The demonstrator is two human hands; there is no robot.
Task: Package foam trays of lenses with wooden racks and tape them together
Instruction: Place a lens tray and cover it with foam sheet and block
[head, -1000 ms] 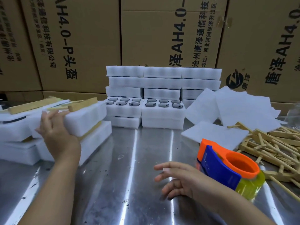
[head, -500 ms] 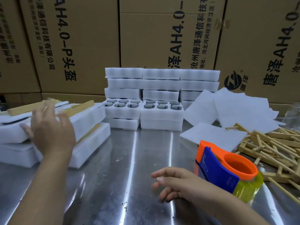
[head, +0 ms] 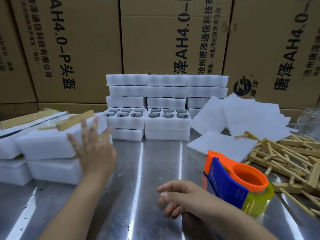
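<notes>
The left hand is held up with fingers spread and straight before the bundled foam blocks stacked at the left of the table, contact with them not being discernible. The right hand is held low over the near table, fingers loosely curled round nothing, just left of the tape dispenser. Foam trays of lenses are stacked at the far centre, and wooden racks are piled at the right.

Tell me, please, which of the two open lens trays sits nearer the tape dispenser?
The right-hand open tray, beside the foam sheets; the other open tray sits nearer the left hand.
</notes>
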